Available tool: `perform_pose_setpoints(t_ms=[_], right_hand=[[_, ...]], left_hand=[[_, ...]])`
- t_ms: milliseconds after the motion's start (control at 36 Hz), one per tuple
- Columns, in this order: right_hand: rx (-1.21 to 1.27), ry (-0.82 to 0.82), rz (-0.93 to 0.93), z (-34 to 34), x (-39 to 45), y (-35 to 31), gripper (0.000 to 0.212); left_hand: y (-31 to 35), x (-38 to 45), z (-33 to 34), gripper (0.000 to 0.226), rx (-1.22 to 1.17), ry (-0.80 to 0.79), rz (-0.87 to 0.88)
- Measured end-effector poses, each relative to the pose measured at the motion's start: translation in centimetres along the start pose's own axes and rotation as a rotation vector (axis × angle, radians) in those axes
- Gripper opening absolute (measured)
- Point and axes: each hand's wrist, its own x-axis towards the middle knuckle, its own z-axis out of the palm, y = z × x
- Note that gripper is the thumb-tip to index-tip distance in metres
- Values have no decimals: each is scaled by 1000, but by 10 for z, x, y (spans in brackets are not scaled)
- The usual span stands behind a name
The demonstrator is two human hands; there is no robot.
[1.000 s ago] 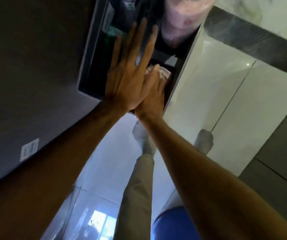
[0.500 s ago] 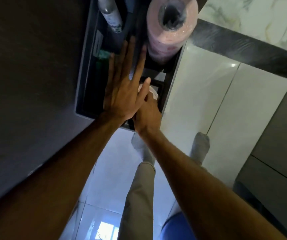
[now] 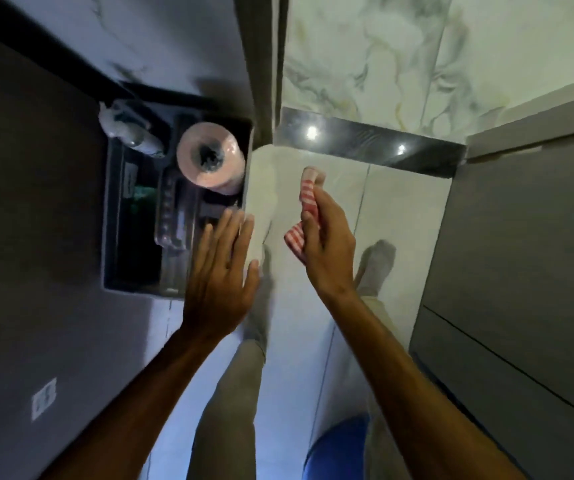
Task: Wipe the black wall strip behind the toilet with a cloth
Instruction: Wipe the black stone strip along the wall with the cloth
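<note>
Two hands up in mid-frame, and they are well apart. Left hand (image 3: 218,271) is flat, fingers spread and open, gripping nothing, its fingertips over the right edge of the dark tray (image 3: 119,216) at centre left. Right hand (image 3: 327,244) sits right of centre, fingers closed on the cloth (image 3: 308,192), a red-and-white striped piece pinched between thumb and fingers; one end pokes up above the fingers, another fold hangs out at the hand's left side. Black strip (image 3: 368,147) runs across the upper middle, glossy, two bright light spots on it, just above the cloth's top end; whether the cloth touches it I cannot tell. Marble tiles (image 3: 365,57) fill the frame above the strip, pale glossy tiles (image 3: 406,209) below it. In the tray, a pink roll (image 3: 209,161) stands on end at its upper right, a clear bottle (image 3: 129,129) lies at its upper left. Lower down, beige trouser legs (image 3: 223,410) and a grey sock (image 3: 379,261) show between the forearms.
</note>
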Motion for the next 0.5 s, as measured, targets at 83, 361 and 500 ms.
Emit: perform_pose_setpoints(t_ms=[83, 361, 500], right_hand=[[-8, -12, 36, -35, 37, 4, 47], [127, 9, 179, -110, 219, 88, 49], [-38, -30, 74, -89, 301, 162, 56]], left_hand=[[45, 13, 16, 63, -54, -41, -8], [153, 130, 161, 71, -288, -296, -376], [136, 190, 292, 74, -195, -377, -378]])
